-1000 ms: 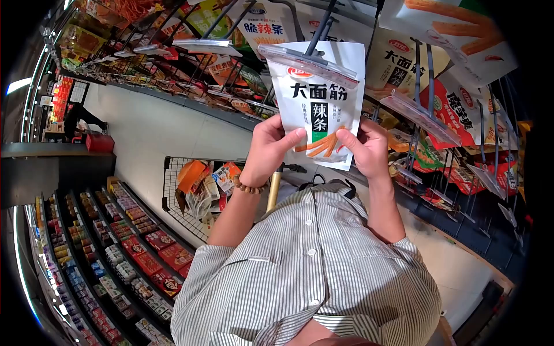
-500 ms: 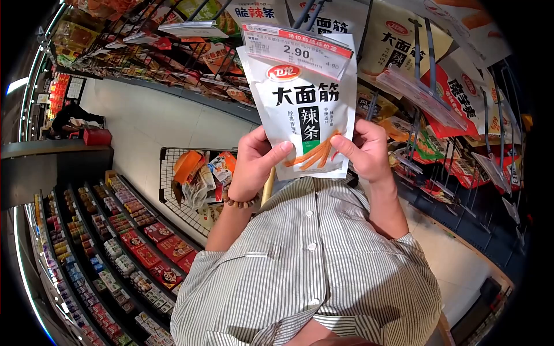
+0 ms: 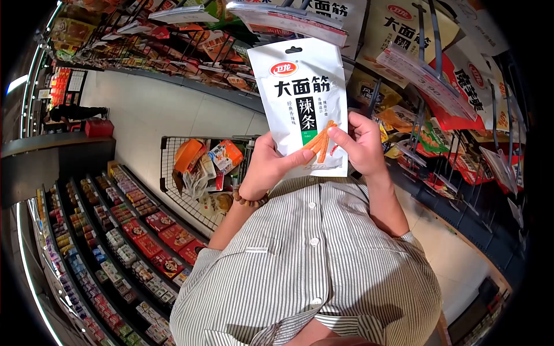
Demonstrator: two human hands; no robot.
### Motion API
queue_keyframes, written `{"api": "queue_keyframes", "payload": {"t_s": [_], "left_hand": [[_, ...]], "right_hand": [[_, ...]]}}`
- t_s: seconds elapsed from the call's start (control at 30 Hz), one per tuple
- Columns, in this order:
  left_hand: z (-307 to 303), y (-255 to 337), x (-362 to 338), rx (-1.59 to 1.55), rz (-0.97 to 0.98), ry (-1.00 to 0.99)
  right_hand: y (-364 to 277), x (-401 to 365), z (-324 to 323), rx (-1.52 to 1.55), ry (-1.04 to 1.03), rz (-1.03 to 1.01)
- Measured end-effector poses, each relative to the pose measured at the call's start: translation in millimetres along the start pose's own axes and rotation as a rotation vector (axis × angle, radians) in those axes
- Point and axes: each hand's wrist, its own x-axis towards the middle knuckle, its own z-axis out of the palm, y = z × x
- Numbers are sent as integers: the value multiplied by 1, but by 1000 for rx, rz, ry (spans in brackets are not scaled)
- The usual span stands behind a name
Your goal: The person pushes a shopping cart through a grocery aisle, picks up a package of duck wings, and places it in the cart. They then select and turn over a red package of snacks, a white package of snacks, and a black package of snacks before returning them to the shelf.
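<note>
1. A rack (image 3: pixel 444 75) of hanging snack bags fills the view ahead, and a shopping cart (image 3: pixel 173 190) stands low on the left.
2. The white packet (image 3: pixel 303 92) is upright before the rack. Its long axis points up at the price strip (image 3: pixel 288 20), and its hang hole seems clear of any peg.
3. The left hand (image 3: pixel 266 167) and right hand (image 3: pixel 362 144) pinch its bottom corners, thumbs in front and fingers behind. Both are equally near.

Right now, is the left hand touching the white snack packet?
Touching. The head view shows the thumb of the left hand pressed flat on the lower front of the white snack packet.
</note>
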Motion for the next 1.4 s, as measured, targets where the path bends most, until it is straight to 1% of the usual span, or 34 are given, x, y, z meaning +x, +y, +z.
{"api": "queue_keyframes", "payload": {"t_s": [0.07, 0.2, 0.27, 0.4, 0.57, 0.67, 0.77, 1.0, 1.1, 1.27, 1.4], "left_hand": [[1, 2, 1, 35, -16, 48], [6, 7, 2, 21, -33, 77], [7, 6, 3, 37, -37, 88], [10, 5, 5, 68, -47, 79], [8, 5, 7, 51, -50, 32], [10, 3, 9, 34, -53, -14], [8, -2, 8, 11, -70, -37], [7, -3, 10, 35, -44, -28], [14, -6, 14, 32, -48, -1], [11, -3, 14, 32, -58, 37], [15, -4, 16, 1, -61, 34]], "right_hand": [[2, 0, -1, 22, -5, -3], [2, 0, -2, 48, -19, -12], [3, -1, -6, 2, -40, 57], [4, -2, -11, -18, -34, 84], [-1, -1, -6, 0, 15, 31], [0, -2, -12, -67, 18, 24], [1, 0, -11, -43, 44, 26], [0, 3, -10, 4, 45, 38], [3, 2, -20, 15, 17, 65], [-1, 2, -16, 35, -22, 127], [0, 0, -21, 36, -37, 120]]}}
